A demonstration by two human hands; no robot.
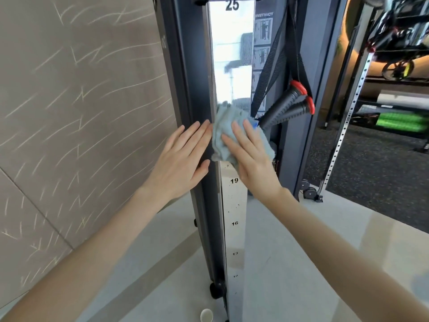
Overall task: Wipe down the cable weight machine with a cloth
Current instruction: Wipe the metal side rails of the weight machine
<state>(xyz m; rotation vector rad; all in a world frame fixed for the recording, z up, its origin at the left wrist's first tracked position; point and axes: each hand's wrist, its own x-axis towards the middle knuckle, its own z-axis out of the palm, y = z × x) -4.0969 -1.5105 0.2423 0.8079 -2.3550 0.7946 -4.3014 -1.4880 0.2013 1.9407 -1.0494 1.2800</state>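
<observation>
Wiping is under way on the mirrored front strip (232, 54) of the cable weight machine (185, 89). The light blue cloth (222, 129) is lying bunched against that strip, just above the printed number 19, at about mid-height of the visible column.

The right hand (250, 156) is pressing the cloth flat, fingers (239, 133) extended and spread over it rather than curled around it; palm pressure seems to be doing the holding. The left hand (181, 159) is resting open on the dark frame just beside the strip, fingers straight, gripping nothing, apparently bracing.

Progress, as a judgement: mid-task. Specks are showing on the strip below the cloth, near 19 and 16, so the lower run looks unwiped. The stretch above is reflecting brightly, but whether it is already clean cannot be told. The dark frame, the strap handles (292, 105) with red end caps, and the instruction placard (263, 54) show no sign either way.

Hard to make out: the machine's top is cut off at the number 25, its base is partly out of frame, and motion blur is smearing the wall panel (81, 112) and the storage rack (394, 54). A small pale cup-like thing (206, 316) is sitting on the floor (301, 252), cropped.
</observation>
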